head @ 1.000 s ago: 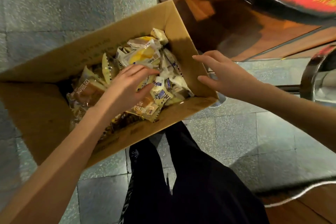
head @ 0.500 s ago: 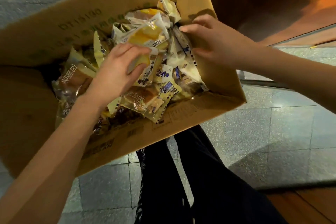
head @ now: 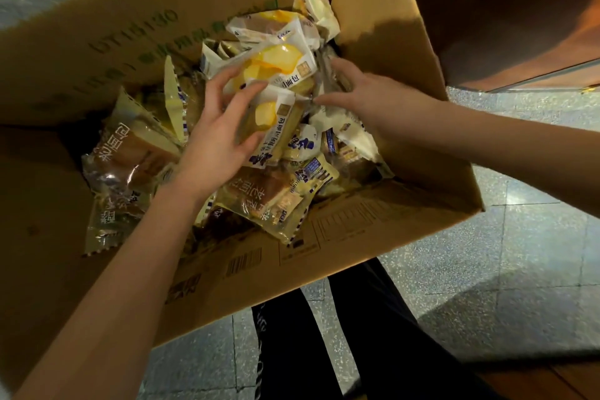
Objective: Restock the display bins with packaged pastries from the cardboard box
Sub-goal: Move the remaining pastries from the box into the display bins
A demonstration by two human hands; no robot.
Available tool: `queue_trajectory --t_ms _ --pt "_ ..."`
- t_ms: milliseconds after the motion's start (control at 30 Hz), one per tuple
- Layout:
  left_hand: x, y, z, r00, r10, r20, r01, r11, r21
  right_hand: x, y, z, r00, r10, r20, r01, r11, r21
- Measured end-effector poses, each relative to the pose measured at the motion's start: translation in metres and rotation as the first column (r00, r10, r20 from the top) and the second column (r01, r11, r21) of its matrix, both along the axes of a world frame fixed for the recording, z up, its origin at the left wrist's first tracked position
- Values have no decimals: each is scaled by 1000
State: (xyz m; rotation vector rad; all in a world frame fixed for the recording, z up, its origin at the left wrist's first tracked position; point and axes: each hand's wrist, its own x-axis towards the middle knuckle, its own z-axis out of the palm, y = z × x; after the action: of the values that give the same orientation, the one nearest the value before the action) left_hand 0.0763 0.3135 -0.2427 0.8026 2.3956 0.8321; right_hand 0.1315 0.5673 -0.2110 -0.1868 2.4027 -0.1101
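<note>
An open cardboard box [head: 383, 230] holds a heap of packaged pastries in yellow, white and clear wrappers. My left hand [head: 220, 136] lies on the middle of the heap, its fingers and thumb curled round a yellow-and-white packet [head: 279, 68]. My right hand [head: 360, 94] reaches in from the right, fingers touching the right end of the same cluster of packets near the box's wall. A brown bread packet [head: 130, 153] lies at the left of the heap. No display bin is in view.
The box's flaps stand up at the back [head: 130, 42] and right [head: 406, 42]. Grey speckled floor tiles [head: 487, 286] lie below. My dark trousers [head: 357, 351] show under the box. A dark wooden fixture [head: 519, 10] stands at the upper right.
My right hand has come from outside the box's right wall down into the heap. My left hand has slid up onto the yellow packet. The view has closed in on the box.
</note>
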Motion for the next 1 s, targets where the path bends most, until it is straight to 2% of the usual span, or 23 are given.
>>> queue_trajectory --t_ms 300,467,567,700,800,1000 --pt "-2 14 -12 982 73 173 -76 997 8 -10 5 -13 975 -53 -214 34 995 -93" --pt "-6 13 -9 973 78 216 -92 994 56 -7 7 -10 926 -4 -376 -109 954 -279" --pt "-5 10 -1 969 102 225 -121 990 71 2 6 -5 851 11 -525 -239 898 -368" --pt "-5 -3 6 937 211 280 -251 961 115 23 -4 2 703 -145 -696 -321 809 -492" --pt "-3 -12 8 898 280 339 -340 931 130 32 -11 1 664 -309 -682 -264 756 -599" --pt "-4 -14 12 887 293 357 -352 930 111 39 -17 2 733 -456 -505 62 784 -618"
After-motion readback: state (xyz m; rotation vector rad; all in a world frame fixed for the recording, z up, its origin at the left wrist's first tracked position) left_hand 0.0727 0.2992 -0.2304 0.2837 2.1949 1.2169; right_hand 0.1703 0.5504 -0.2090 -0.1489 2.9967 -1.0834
